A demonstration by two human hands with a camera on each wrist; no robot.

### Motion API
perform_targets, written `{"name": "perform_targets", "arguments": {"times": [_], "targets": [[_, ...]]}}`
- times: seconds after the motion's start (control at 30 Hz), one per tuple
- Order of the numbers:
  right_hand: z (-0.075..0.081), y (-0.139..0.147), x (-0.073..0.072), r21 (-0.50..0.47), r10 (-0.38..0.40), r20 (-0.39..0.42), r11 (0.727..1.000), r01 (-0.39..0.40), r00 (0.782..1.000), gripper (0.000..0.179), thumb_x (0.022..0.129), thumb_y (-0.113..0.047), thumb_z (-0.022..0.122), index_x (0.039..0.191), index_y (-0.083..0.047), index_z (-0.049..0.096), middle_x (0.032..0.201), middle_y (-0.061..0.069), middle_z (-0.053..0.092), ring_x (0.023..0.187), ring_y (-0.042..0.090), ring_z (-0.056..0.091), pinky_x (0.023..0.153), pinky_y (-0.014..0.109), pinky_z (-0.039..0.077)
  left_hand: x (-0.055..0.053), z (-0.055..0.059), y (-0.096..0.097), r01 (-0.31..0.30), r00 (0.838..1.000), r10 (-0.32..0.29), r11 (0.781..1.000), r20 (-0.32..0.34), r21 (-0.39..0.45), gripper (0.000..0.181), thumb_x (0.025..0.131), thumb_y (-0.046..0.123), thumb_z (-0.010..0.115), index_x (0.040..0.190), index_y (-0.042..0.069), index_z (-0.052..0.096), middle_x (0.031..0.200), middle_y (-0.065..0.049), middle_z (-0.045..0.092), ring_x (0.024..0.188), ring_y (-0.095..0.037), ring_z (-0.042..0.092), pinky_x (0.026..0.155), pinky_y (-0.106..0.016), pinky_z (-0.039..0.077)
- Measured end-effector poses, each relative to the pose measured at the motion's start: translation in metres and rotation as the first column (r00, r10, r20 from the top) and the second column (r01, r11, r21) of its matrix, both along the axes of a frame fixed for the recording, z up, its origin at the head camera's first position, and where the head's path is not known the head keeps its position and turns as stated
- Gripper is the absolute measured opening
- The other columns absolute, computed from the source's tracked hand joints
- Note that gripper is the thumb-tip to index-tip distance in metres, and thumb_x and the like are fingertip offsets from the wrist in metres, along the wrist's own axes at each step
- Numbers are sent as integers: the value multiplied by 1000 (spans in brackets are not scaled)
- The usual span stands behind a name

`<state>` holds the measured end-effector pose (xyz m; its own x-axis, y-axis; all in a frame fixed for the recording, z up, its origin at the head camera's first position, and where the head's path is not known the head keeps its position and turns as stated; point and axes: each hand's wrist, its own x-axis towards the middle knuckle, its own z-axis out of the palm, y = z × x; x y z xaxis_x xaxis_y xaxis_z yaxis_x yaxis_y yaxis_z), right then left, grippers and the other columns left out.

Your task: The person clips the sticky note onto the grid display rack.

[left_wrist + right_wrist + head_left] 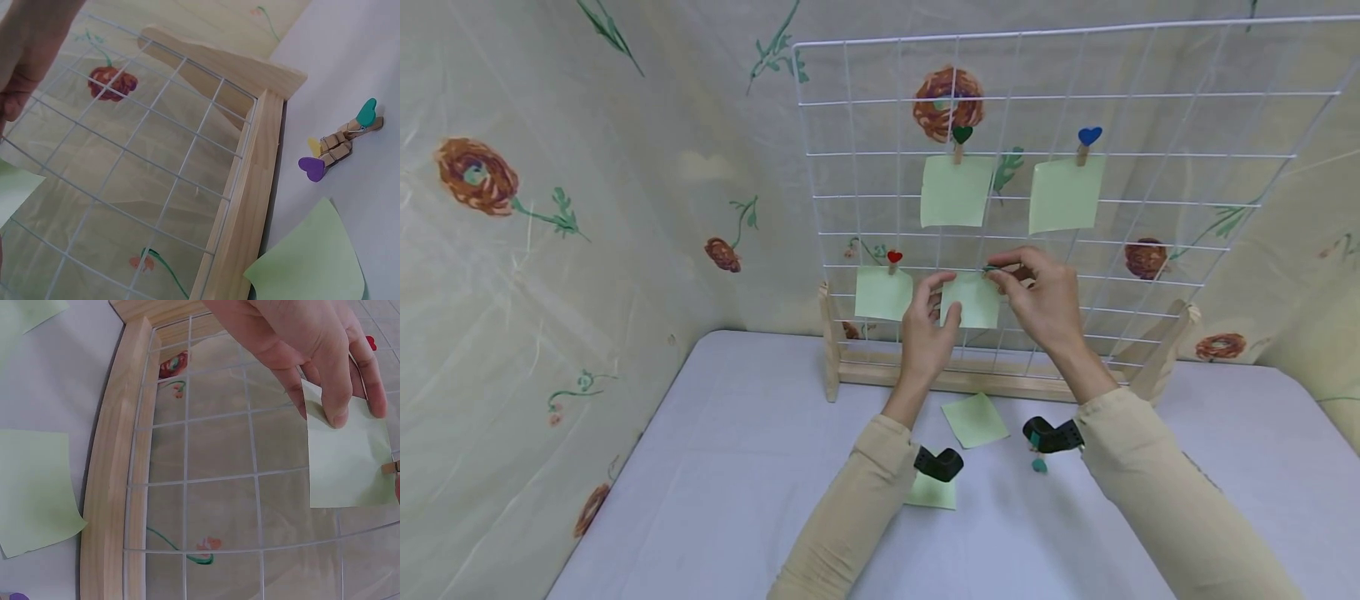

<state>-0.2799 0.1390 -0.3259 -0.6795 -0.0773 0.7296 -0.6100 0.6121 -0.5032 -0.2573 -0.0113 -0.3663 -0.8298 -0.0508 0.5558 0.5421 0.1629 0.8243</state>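
A pale green sticky note (974,302) stands against the white wire grid (917,198), low in its middle. My left hand (930,329) holds the note's left edge; in the right wrist view its thumb (336,394) lies on the front and other fingers reach behind. At the note's top right corner my right hand (1043,298) pinches a small wooden clothespin (390,468), its dark green top (990,268) showing between the fingertips. Just left hangs another note (882,293) under a red heart clothespin (894,257).
Two more notes hang higher, under a green heart clothespin (961,135) and a blue heart clothespin (1088,137). A wooden stand (955,380) carries the grid. On the table lie loose notes (976,421) and several heart clothespins, one of them purple (311,168).
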Motion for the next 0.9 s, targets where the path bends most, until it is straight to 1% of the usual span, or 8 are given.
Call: {"name": "perform_targets", "arguments": {"times": [0.07,0.27,0.5,0.57,0.7,0.9], "targets": [[0,0,0,2,-3,-7,1000,3,1000,13,85,-5,68,97,-1,70,93,14,71,65,20,63,55,5,41,0,0,1,-7,1000,7,1000,6,2,38,90,-4,56,126,5,50,128,-12,56,104,-26,63,83,-30,51],[-1,-3,-1,-11,-11,-25,1000,11,1000,13,85,-4,68,97,-1,71,94,16,72,57,19,58,48,6,37,1,1,0,2,1000,-2,1000,0,11,38,89,-5,56,126,4,50,128,-13,55,103,-29,63,82,-31,51],[-3,-3,-2,-45,-30,-54,999,28,998,15,85,-5,67,99,-2,73,88,15,72,46,-1,46,43,8,34,2,2,0,13,1000,-13,1000,-9,14,38,89,-6,56,126,3,50,128,-14,55,105,-29,63,82,-28,51],[-3,-4,-2,-57,-35,-63,998,32,997,15,86,-6,67,99,-2,73,86,15,72,44,-4,44,41,8,34,2,2,0,16,1000,-16,1000,-13,12,38,89,-6,56,126,2,50,128,-14,55,105,-29,63,82,-28,51],[-4,-6,-3,-58,-59,-77,997,55,995,16,86,-8,67,100,-4,73,88,15,72,43,-5,44,42,8,33,1,1,-1,21,1000,-21,1000,1,17,39,89,-6,56,127,4,49,129,-13,55,105,-28,63,82,-29,51],[-6,-9,-3,-53,-112,-66,993,108,992,17,87,-11,67,102,-6,72,92,10,74,42,0,45,40,8,31,-1,-2,0,27,999,-27,999,21,24,40,89,-6,56,127,5,49,129,-12,55,106,-27,63,84,-29,51]]}}
